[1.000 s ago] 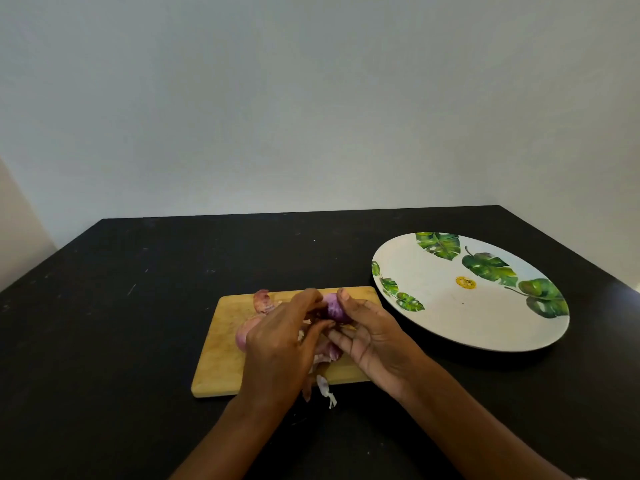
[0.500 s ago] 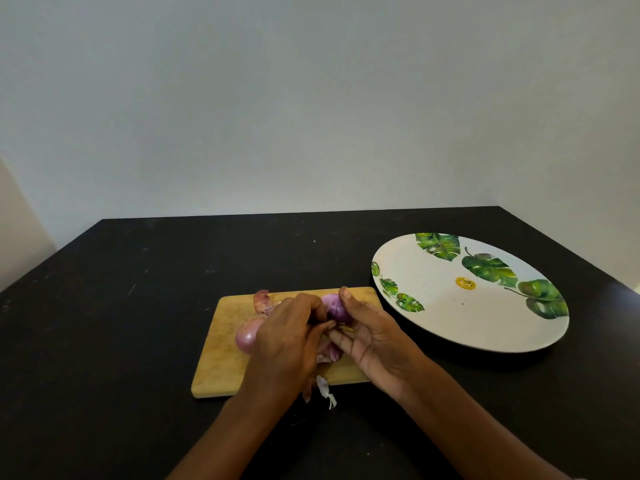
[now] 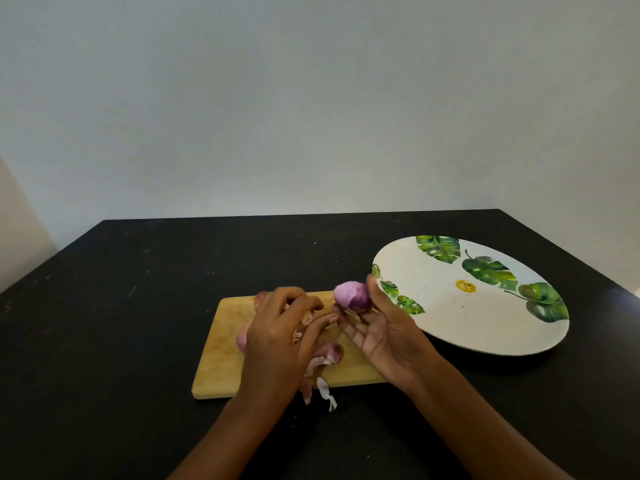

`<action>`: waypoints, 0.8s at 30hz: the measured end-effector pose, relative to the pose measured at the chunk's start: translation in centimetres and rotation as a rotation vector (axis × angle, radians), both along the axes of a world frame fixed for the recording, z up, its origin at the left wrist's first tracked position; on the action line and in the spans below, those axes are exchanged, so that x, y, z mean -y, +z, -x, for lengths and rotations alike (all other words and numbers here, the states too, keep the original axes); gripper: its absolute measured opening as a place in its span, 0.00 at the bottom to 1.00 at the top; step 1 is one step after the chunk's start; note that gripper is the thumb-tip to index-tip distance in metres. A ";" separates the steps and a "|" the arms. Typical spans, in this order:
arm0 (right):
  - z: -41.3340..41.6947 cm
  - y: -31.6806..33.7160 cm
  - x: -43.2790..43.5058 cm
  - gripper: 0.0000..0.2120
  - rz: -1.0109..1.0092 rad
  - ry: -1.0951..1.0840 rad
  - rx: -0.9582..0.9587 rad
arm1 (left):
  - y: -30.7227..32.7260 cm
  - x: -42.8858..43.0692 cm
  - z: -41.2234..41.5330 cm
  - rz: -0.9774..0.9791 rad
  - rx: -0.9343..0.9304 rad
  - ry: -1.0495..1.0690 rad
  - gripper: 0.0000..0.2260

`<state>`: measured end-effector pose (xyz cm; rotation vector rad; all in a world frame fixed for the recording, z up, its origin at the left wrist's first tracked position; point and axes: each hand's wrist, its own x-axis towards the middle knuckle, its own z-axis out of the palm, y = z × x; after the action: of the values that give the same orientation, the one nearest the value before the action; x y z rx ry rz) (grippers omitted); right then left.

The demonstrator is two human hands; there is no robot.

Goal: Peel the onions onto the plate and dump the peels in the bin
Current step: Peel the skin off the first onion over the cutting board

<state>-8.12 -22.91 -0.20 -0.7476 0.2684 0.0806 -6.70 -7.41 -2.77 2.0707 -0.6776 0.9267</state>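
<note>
So far, one small purple onion looks fully peeled: the right hand pinches it between thumb and fingertips, lifted above the far right corner of the rectangular wooden cutting board and just beside the left rim of the white oval plate with green leaf prints. That plate, toward the right edge of the black desk, carries no onion yet. The left hand hovers over the board with fingers loosely curled; whether it pinches a scrap of skin I cannot tell. Beneath it a second pinkish onion seems unpeeled. Loose purple-white peels lie on the board, one pale scrap spilling toward the desk's front edge. No bin shows, so plating, more peeling and dumping all remain.
</note>
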 end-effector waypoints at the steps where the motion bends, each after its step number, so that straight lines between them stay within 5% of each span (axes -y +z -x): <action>1: 0.1 -0.1 -0.2 0.15 0.043 0.025 0.014 | -0.1 0.0 -0.1 0.002 -0.006 0.010 0.08; 6: 0.3 -0.7 -0.9 0.27 0.167 0.065 0.077 | 0.3 0.1 -0.2 0.016 -0.036 -0.004 0.11; 11: 0.5 -0.6 -1.3 0.25 0.174 0.092 0.123 | 0.4 0.4 0.4 -0.120 -0.050 -0.066 0.26; 15: 0.8 -0.5 -1.4 0.17 0.144 0.149 0.083 | 0.3 0.2 0.4 -0.135 -0.020 -0.037 0.27; 24: 0.4 -1.1 -1.0 0.22 0.223 0.134 0.117 | 0.4 0.4 0.4 -0.153 -0.075 -0.015 0.19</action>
<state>-8.54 -21.95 -1.30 -0.9884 0.1164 0.1346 -7.15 -7.85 -2.33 2.2196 -0.7431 0.8055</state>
